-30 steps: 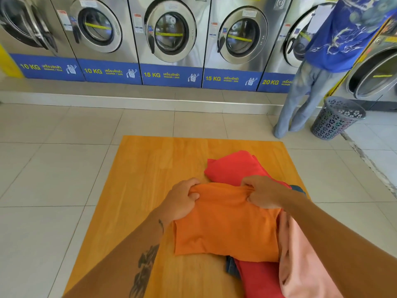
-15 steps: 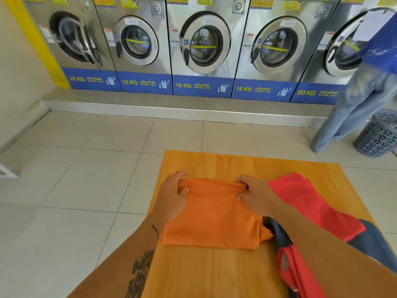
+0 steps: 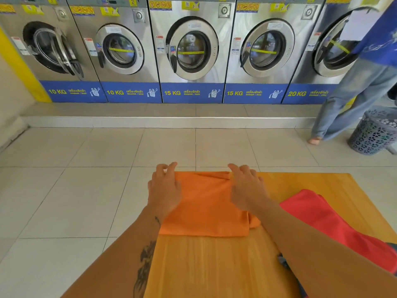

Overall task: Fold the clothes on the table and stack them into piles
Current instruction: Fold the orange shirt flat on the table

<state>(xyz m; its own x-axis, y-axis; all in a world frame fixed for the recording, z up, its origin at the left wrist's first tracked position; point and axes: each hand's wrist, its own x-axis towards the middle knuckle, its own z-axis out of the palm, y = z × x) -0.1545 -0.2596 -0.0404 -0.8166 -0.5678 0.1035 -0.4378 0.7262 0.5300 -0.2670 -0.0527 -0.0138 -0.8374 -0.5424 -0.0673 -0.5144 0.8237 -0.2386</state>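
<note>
Resting open with loose fingers, the left hand [image 3: 164, 188] and right hand [image 3: 247, 186] grip nothing; both lie on the folded orange shirt [image 3: 206, 207] at the table's [image 3: 214, 267] far-left corner. Best to smooth it flat, edges square; red cloth [image 3: 322, 218] waits just right of the shirt.

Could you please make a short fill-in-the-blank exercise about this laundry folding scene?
1. Both hands rest on a folded garment whose colour is ____.
2. The red garment lies on the ____ side of the folded one.
3. The left hand and right hand are open, not ____ the cloth.
4. The garments lie on a wooden ____.

Answers: orange; right; gripping; table
</note>
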